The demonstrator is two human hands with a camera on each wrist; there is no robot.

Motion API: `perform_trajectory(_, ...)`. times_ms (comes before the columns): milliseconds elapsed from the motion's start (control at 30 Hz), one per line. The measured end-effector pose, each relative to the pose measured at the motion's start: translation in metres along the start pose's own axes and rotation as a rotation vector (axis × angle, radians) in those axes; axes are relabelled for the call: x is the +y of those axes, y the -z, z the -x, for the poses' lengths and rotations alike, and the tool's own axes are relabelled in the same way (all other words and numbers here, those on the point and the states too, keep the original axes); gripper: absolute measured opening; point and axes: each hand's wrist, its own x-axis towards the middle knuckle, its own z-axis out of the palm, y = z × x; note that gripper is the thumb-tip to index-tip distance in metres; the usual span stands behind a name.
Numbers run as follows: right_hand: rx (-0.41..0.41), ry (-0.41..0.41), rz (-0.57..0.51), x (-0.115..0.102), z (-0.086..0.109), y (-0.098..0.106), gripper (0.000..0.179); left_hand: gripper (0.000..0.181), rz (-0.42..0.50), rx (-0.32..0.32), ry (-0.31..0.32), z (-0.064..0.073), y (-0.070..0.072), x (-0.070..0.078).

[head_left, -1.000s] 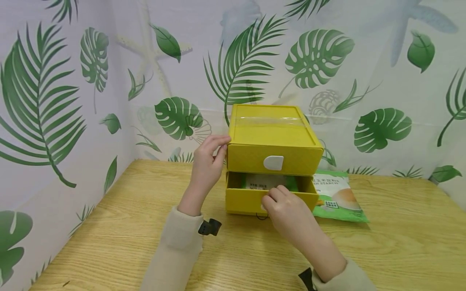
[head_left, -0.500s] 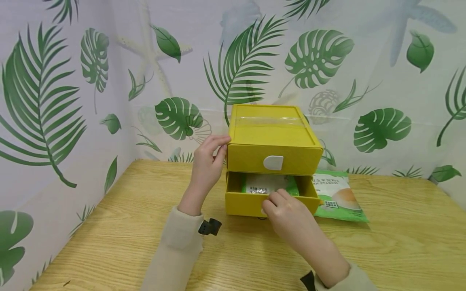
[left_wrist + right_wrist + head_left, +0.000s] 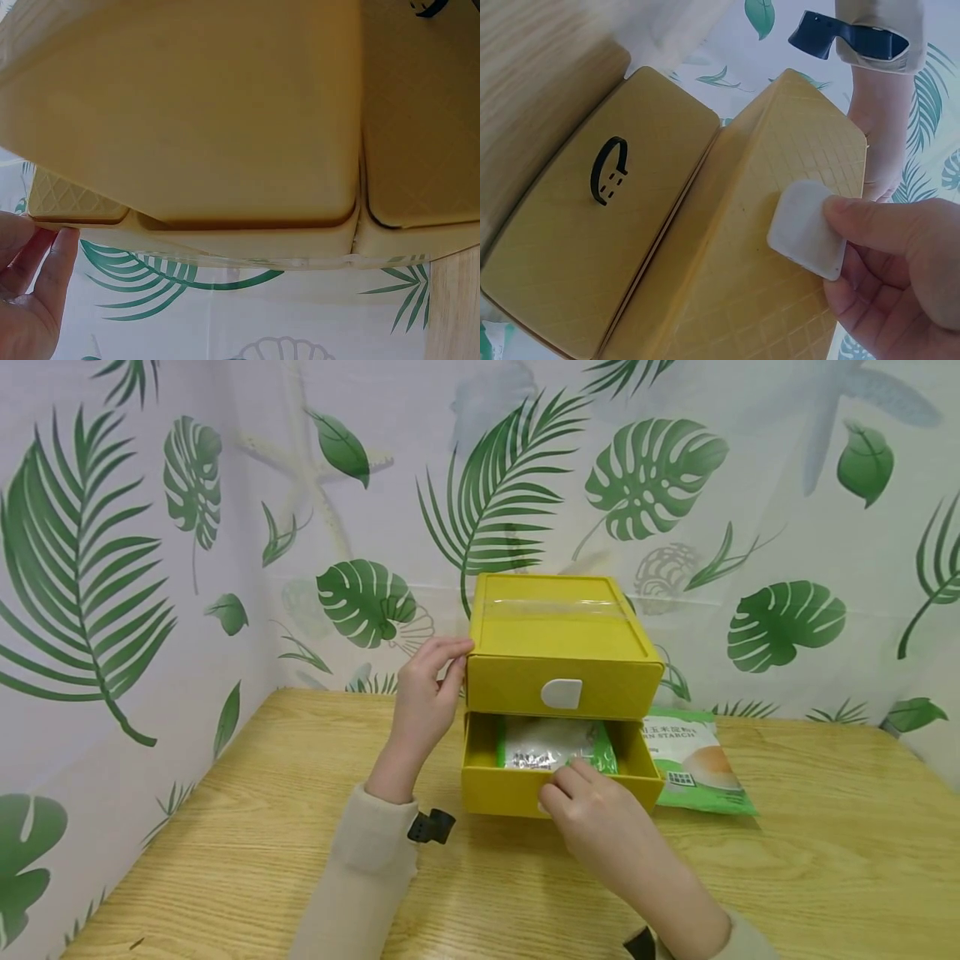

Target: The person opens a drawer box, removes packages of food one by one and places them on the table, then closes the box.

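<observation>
Right grip (image 3: 596,812) pinching tab (image 3: 804,229), left grip (image 3: 426,693) spread against box (image 3: 562,631), wooden table (image 3: 232,835), leafy backdrop (image 3: 420,518)

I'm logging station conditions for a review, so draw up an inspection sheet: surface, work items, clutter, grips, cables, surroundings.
Surface: wood-grain table; small dark mark near the head view's lower left, loose or not unclear.
Job's things: yellow drawer unit with clear tape across its top; top drawer shut; middle drawer open, green-and-white packet inside; bottom drawer bears a black loop.
Clutter: corn starch bag lying on the table, right of the unit.
Grips: left hand touches the unit's front left edge; right hand pinches the middle drawer's white tab.
Cables: nothing seen.
Surroundings: leaf-print backdrop behind the table.
</observation>
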Motion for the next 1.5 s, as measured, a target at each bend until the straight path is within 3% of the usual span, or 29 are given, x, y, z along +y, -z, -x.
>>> perform_trajectory(633, 0.006, 0.028, -0.018, -0.004, 0.005, 0.005, 0.005, 0.018, 0.016, -0.011, -0.002, 0.001, -0.004, 0.0)
perform_trajectory(933, 0.013, 0.052, -0.057, -0.009, 0.01, 0.01, 0.01, 0.018, 0.025, -0.011, -0.022, 0.001, -0.005, -0.003)
perform_trajectory(1000, 0.021, 0.064, -0.063, -0.01, 0.01, 0.011, 0.017, 0.018, 0.023, -0.015, -0.022, 0.001, -0.005, -0.003)
perform_trajectory(1167, 0.029, 0.074, -0.05, -0.014, 0.01, 0.013, 0.053, 0.018, 0.028, -0.019, -0.012, 0.0, -0.004, -0.002)
perform_trajectory(1500, 0.023, 0.091, -0.032, -0.018, 0.009, 0.019, 0.056, 0.019, 0.033, -0.003, -0.011, 0.0, -0.001, -0.003)
